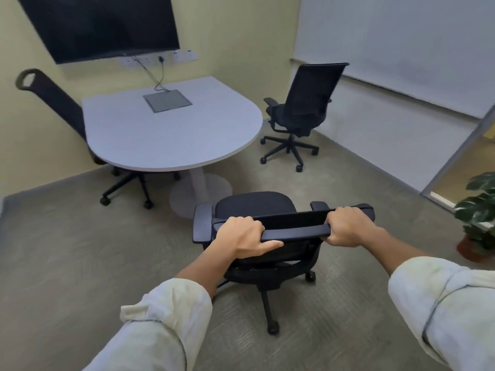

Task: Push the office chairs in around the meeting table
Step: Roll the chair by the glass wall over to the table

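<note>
A black office chair stands right in front of me, its seat facing the white meeting table. My left hand grips the left end of its backrest top bar, and my right hand grips the right end. The chair sits a short way back from the table's rounded near edge, close to the pedestal base. A second black chair stands apart from the table on the right, near the wall. A third chair is tucked under the table's left side.
A dark wall screen hangs above the table, with cables dropping to a grey floor-box lid in the tabletop. A potted plant stands at the right edge by a glass partition. Carpet floor lies open around me.
</note>
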Available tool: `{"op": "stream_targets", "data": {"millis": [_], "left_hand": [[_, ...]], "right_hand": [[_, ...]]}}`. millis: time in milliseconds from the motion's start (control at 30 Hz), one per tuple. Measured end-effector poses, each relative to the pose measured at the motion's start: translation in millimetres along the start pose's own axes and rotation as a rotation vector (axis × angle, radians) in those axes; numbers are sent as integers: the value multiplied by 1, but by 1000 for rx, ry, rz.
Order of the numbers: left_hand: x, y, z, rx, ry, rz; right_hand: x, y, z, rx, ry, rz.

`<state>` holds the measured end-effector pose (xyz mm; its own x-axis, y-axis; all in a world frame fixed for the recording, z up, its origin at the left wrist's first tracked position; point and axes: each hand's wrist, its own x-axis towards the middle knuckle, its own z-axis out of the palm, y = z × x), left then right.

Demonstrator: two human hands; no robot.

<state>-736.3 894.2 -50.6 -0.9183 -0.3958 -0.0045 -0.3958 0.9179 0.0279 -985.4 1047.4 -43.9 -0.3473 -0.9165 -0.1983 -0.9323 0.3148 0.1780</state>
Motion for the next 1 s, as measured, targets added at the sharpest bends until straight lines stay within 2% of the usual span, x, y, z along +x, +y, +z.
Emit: {"op": "stream_targets", "data": {"millis": [167,400,1000], "left_hand": [[8,17,-3,-6,-43,-155],[18,16,-3,12,-44,-268],[47,-67,-5,37,-29,-383]], "right_hand": [[13,16,1,39,52,-84],[40,23,-3,21,138,-206],[145,-10,-33,43,153,-288]]}}
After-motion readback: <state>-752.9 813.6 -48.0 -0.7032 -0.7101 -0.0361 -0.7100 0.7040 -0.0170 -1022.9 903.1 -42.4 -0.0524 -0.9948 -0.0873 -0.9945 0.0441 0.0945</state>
